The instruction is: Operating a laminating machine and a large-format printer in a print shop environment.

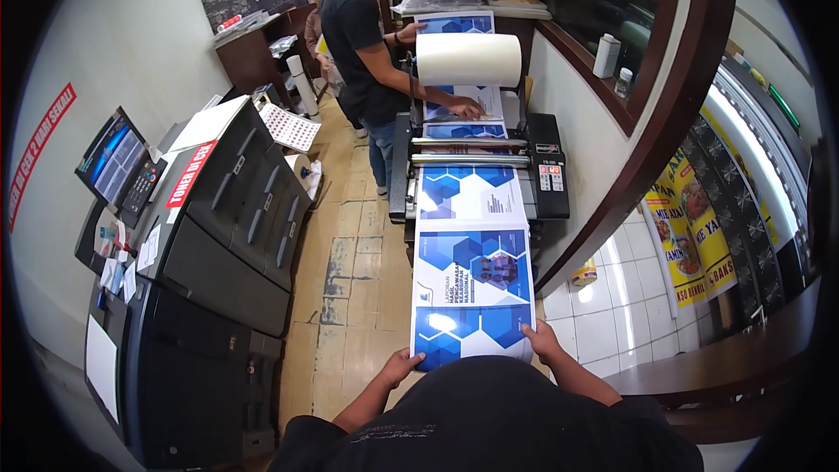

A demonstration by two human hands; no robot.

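A long glossy strip of printed cover sheets (450,278), blue and white with hexagon shapes, comes out of a roll laminator (549,162) toward me. My left hand (402,368) pinches the strip's left edge near its front end. On the opposite edge, a little farther forward, my right hand (544,343) grips it with the thumb on top. The strip stretches fairly flat between my body and the metal rollers (472,160). Its nearest edge is hidden by my dark shirt. A wide roll of whitish film (468,59) is mounted above the laminator.
Beyond the laminator a co-worker (363,44) in a dark shirt handles sheets on the feed side. A large dark printer (218,201) with a tilted screen (118,157) stands left. A wall with a dark wooden frame (647,114) borders the right; yellow banners (690,218) hang beyond it.
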